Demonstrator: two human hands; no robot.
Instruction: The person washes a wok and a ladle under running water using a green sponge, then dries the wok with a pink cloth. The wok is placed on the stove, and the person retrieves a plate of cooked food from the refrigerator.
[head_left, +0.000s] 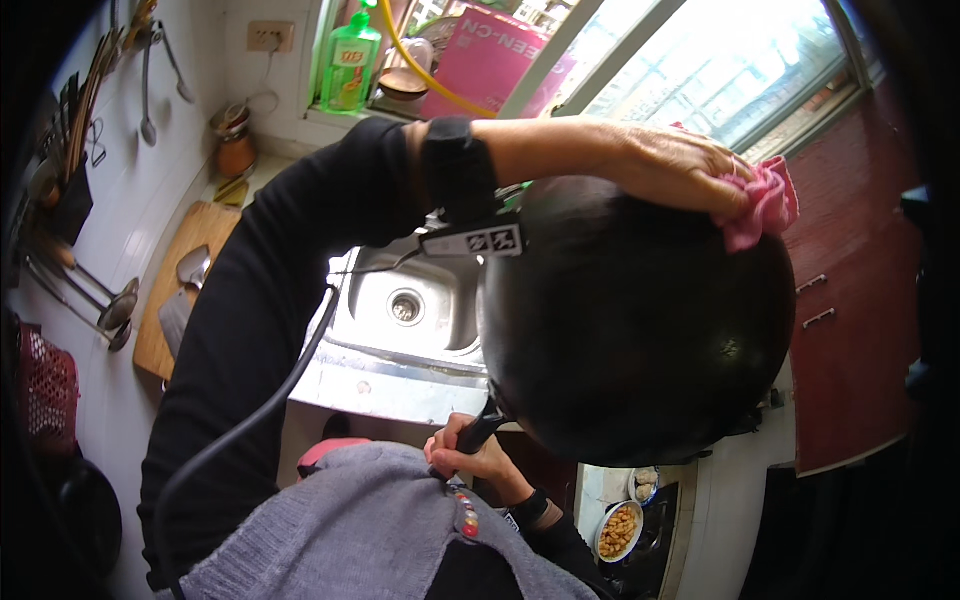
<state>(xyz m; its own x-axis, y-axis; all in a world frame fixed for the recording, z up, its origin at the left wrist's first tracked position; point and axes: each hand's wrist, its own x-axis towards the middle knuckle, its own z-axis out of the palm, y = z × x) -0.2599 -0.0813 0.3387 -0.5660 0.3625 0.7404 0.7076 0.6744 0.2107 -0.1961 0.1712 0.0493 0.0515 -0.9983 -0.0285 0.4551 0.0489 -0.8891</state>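
A large black wok (637, 322) is raised and tilted in front of me, partly over the right side of the stainless-steel sink (465, 330). My right hand (476, 454) grips its black handle (484, 427) close to my body. My left arm reaches across the top, and my left hand (675, 169) presses a crumpled pink cloth (761, 202) against the wok's far right rim. The fingertips are partly hidden by the cloth. Both wrists wear black bands.
A wooden cutting board (161, 360) holds a metal turner (193, 266). A green detergent bottle (351, 64) stands on the windowsill. Below the wok are a bowl of brown food pieces (619, 531) and a small plate (634, 480). Ladles (118, 306) hang left; a red cabinet (855, 330) stands right.
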